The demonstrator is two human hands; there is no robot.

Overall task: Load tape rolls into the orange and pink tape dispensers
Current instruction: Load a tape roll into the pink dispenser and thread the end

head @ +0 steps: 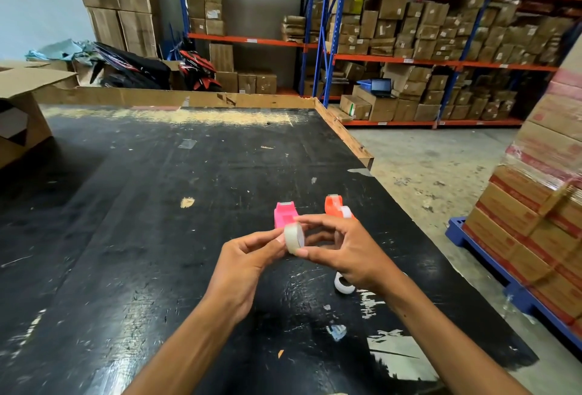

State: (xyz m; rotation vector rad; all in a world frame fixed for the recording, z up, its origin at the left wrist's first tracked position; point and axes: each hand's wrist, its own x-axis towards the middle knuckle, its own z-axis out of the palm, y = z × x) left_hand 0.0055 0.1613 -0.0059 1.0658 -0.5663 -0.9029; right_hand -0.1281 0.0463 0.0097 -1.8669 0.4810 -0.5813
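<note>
A small clear tape roll (294,238) is held upright above the black table (157,221) between both hands. My left hand (248,257) pinches its left side with thumb and fingertips. My right hand (341,248) grips it from the right, thumb below and fingers over the top. Just behind the roll stands the pink dispenser (284,214), partly hidden by my fingers. The orange dispenser (336,205) sits to its right with a pale roll in it. A second white tape roll (342,284) lies on the table under my right wrist.
An open cardboard box (19,111) stands at the table's left. The table's right edge drops to the concrete floor, where stacked cartons (535,205) sit on a blue pallet. Shelving full of boxes (425,38) fills the background.
</note>
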